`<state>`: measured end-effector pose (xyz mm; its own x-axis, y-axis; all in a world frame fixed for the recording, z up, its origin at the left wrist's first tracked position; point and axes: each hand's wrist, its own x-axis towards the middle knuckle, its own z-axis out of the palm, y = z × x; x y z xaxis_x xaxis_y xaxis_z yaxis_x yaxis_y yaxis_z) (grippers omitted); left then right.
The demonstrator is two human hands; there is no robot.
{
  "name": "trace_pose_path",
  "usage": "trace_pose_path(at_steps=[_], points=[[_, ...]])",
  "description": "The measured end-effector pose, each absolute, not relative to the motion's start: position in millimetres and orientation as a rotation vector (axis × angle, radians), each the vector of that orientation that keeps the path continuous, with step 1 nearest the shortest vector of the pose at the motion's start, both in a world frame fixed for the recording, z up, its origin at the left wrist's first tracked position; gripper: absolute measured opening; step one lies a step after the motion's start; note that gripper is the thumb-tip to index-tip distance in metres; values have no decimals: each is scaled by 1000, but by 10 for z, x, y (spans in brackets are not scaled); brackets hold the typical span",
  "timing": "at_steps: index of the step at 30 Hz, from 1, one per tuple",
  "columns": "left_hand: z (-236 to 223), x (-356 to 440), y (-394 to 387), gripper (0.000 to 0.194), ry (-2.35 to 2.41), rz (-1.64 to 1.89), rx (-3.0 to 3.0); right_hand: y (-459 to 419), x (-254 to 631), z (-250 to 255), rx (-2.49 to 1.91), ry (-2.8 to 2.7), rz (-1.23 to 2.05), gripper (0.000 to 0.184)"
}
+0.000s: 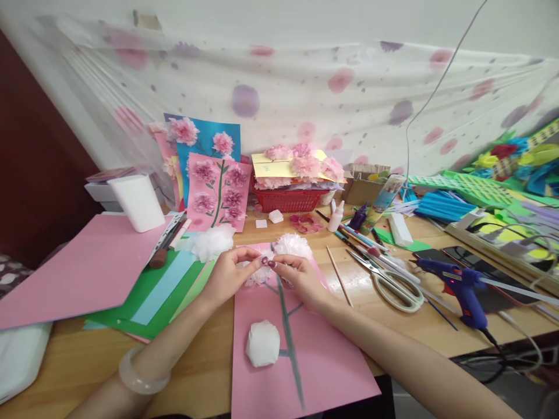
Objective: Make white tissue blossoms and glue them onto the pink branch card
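Observation:
My left hand (230,272) and my right hand (305,280) meet above a pink sheet (257,396), thumbs and fingertips pinched together. Between them is a white tissue-paper flower (257,278), its lower petals showing below my fingers and the pinched part mostly hidden. Just behind my right hand, another fluffy white tissue flower (293,245) rests on the sheet. Nearer to me lies a flat, rounded white tissue bundle (262,344), beside a painted grey-green stem (288,337) with short branches. Loose white tissue (212,241) sits behind my left hand.
Right of the sheet lie a wooden stick (339,275), scissors (395,285) and a blue glue gun (458,285) with its cord. Coloured paper (148,285) covers the left side. Behind stand a finished flower card (218,189) and a red basket (286,201).

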<state>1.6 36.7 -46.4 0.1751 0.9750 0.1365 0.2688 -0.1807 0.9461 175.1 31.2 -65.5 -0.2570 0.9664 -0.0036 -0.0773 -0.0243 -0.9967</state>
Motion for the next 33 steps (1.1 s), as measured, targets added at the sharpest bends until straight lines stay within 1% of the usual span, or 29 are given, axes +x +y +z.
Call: trace_pose_path(at_steps=[5, 8, 12, 14, 16, 18, 21, 24, 28, 33], points=[[-461, -27, 431, 33, 1188, 1166, 1525, 297, 1740, -612, -1047, -1303, 1444, 28], [-508, -186, 581, 36, 1374, 1282, 1564, 296, 1742, -597, -1060, -1266, 1465, 29], [-569, -462, 789, 26, 1706, 1377, 1655, 297, 1743, -612, -1080, -1260, 1457, 30], [-556, -481, 784, 22, 1774, 1455, 1752, 296, 1742, -624, -1075, -1259, 1460, 31], [-517, -380, 687, 24, 1668, 1474, 1966, 296, 1741, -630, -1057, -1264, 1461, 32], [-474, -207, 532, 25, 1373, 1344, 2130, 298, 1741, -629, -1033, -1275, 1459, 32], [-450, 26, 321, 25, 1146, 1163, 2101, 309, 1740, -630, -997, -1256, 1472, 28], [-479, 109, 247, 23, 1148, 1162, 1943, 320, 1738, -647, -965, -1210, 1491, 28], [-515, 77, 271, 12, 1186, 1207, 1805, 317, 1735, -669, -946, -1214, 1502, 31], [-508, 51, 265, 11, 1221, 1211, 1796, 297, 1735, -644, -932, -1267, 1461, 34]])
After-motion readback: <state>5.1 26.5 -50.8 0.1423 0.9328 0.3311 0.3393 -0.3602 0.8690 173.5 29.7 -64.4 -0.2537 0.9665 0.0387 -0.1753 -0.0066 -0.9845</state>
